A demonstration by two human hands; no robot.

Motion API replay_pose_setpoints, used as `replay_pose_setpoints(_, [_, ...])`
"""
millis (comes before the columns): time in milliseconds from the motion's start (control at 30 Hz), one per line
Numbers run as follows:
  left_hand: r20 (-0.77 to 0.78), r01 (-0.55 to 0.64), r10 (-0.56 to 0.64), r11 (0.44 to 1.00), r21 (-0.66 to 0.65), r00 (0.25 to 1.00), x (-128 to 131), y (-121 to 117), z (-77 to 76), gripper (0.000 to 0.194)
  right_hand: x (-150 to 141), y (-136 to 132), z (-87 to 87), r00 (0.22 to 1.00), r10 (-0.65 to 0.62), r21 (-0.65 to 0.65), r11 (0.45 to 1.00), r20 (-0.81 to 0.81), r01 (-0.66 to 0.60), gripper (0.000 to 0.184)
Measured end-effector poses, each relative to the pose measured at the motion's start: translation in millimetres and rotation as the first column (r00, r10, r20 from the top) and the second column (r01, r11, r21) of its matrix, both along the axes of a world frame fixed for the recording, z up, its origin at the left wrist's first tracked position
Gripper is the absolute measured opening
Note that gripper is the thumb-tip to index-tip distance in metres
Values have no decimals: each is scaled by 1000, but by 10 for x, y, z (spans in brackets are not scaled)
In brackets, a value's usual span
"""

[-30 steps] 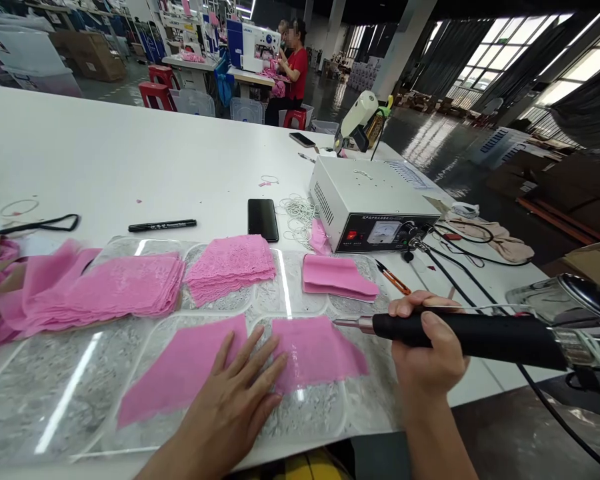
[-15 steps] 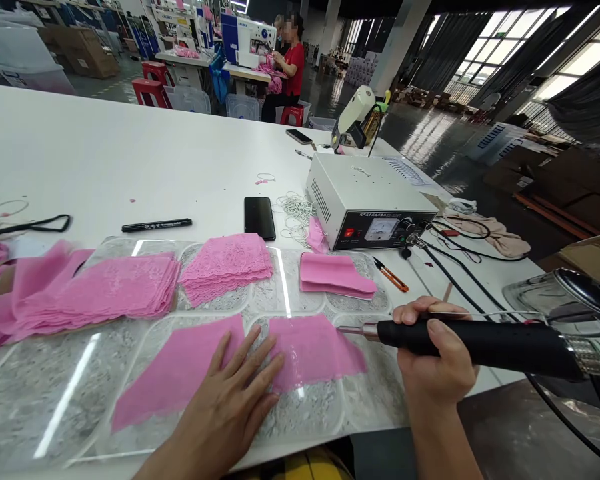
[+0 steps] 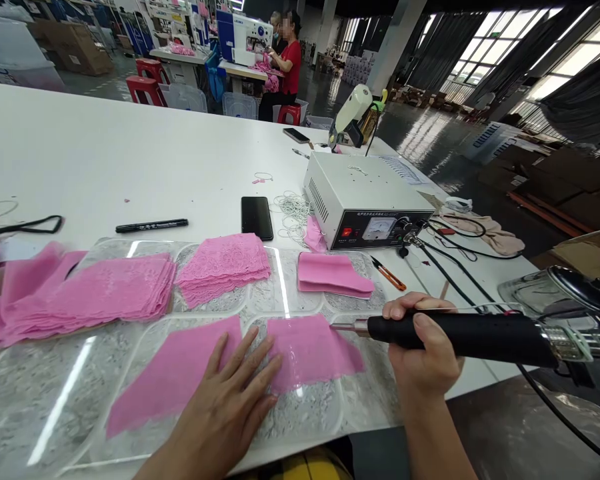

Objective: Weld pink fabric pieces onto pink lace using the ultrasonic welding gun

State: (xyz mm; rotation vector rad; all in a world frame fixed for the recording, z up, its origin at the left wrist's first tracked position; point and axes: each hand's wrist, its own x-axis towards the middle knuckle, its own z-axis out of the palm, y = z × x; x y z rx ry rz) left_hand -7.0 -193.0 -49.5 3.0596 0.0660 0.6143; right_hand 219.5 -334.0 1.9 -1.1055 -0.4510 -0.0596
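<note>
My left hand [image 3: 233,393] lies flat with fingers spread, across the gap between two pink fabric pieces. The left fabric piece [image 3: 167,373] is long and slanted; the right fabric piece [image 3: 313,353] is shorter. Both rest on a clear sheet with a grey marbled pattern [image 3: 300,413]. In my right hand [image 3: 427,353] is a black-handled ultrasonic welding gun [image 3: 485,337], held level with its thin metal tip pointing left. That tip is at the right fabric piece's upper right edge; whether it touches I cannot tell.
Behind lie lace stacks [image 3: 225,267], folded pink fabric [image 3: 333,273], thread snips [image 3: 389,275], a phone [image 3: 257,218] and a marker [image 3: 151,226]. A control box [image 3: 370,200] sits at back right, its cables running to the gun. A glass-like lidded pot [image 3: 555,293] stands right. A person in red sits far back.
The welding gun in my right hand has shifted slightly left, its tip nearer the right fabric piece. My left hand stays in place. The view has shifted a little.
</note>
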Motion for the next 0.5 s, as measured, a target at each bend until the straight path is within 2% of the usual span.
replay_pose_setpoints(167, [7, 13, -13, 1000, 7, 1000, 6, 12, -14, 41, -7, -9, 28, 1000, 18, -7, 1000, 8, -18, 9])
replay_pose_setpoints(333, [16, 25, -25, 999, 23, 1000, -1, 26, -18, 40, -2, -152, 61, 1000, -22, 4, 1000, -11, 22, 8])
replay_pose_setpoints(500, [1, 21, -21, 999, 39, 1000, 1, 35, -22, 42, -11, -228, 65, 1000, -11, -6, 1000, 16, 11, 9])
